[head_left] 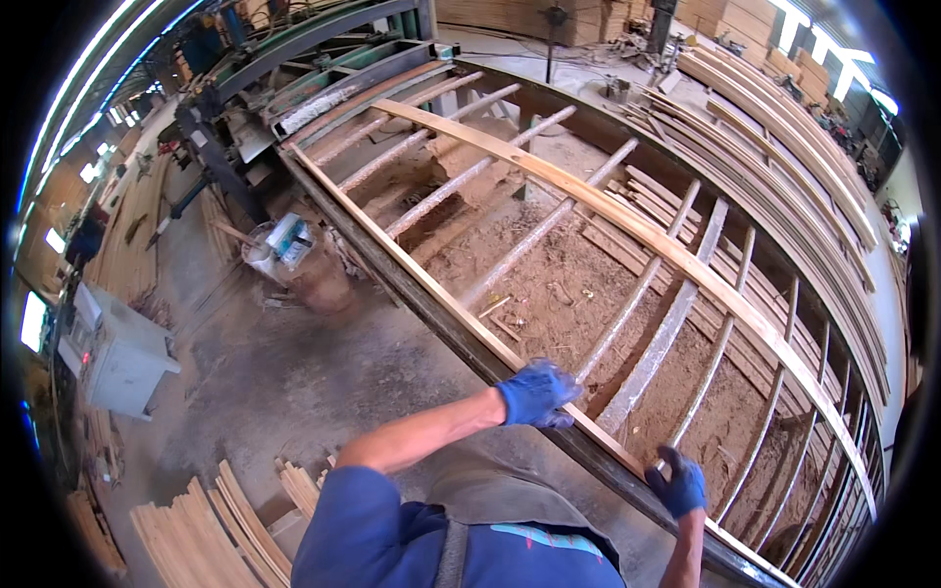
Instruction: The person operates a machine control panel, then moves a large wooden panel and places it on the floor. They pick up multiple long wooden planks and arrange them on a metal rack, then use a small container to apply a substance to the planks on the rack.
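My left hand [538, 393], in a blue glove, is over the near side rail [446, 328] of a long metal roller frame. Its fingers are smeared by motion, so their grip is unclear. A narrow wooden strip [421, 283] lies along that rail and passes beneath this hand. Further right, my right hand [680, 484], also gloved in blue, is beside the same strip. Its thumb and forefinger are bent with a gap between them, and I see nothing held there. Beyond both hands, a long pale board [578, 187] lies slantwise across the rollers [521, 251].
Sawdust [549, 294] and loose strips lie under the rollers. Stacked boards [784, 147] run along the far side. A green machine [343, 73] stands at the far end. On the left are a bucket [263, 257] and a grey cabinet [120, 353]; cut boards [196, 534] lie near me.
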A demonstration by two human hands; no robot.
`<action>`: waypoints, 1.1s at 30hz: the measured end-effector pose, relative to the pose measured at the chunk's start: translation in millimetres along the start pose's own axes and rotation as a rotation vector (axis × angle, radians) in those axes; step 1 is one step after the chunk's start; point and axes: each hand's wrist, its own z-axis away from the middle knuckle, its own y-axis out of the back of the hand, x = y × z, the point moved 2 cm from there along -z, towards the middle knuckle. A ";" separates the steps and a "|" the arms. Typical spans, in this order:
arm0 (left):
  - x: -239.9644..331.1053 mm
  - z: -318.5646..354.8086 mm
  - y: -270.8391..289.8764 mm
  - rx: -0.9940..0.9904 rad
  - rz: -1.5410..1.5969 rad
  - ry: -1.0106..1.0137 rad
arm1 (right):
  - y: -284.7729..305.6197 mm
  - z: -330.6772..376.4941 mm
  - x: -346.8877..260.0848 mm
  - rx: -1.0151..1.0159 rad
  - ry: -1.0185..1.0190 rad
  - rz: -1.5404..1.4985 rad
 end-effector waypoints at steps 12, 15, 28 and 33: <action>-132.4 242.7 66.3 0.160 0.270 0.577 | -82.1 -314.8 -210.2 0.010 0.392 0.030; -173.4 282.1 54.4 0.147 0.244 0.670 | -104.8 -437.7 -227.0 0.048 0.303 0.104; -157.3 527.7 -25.9 0.704 1.409 2.141 | -179.6 -799.3 -222.8 0.028 0.140 0.419; -139.5 580.6 -48.9 0.743 1.335 1.919 | -134.3 -846.8 -132.4 0.111 0.062 0.664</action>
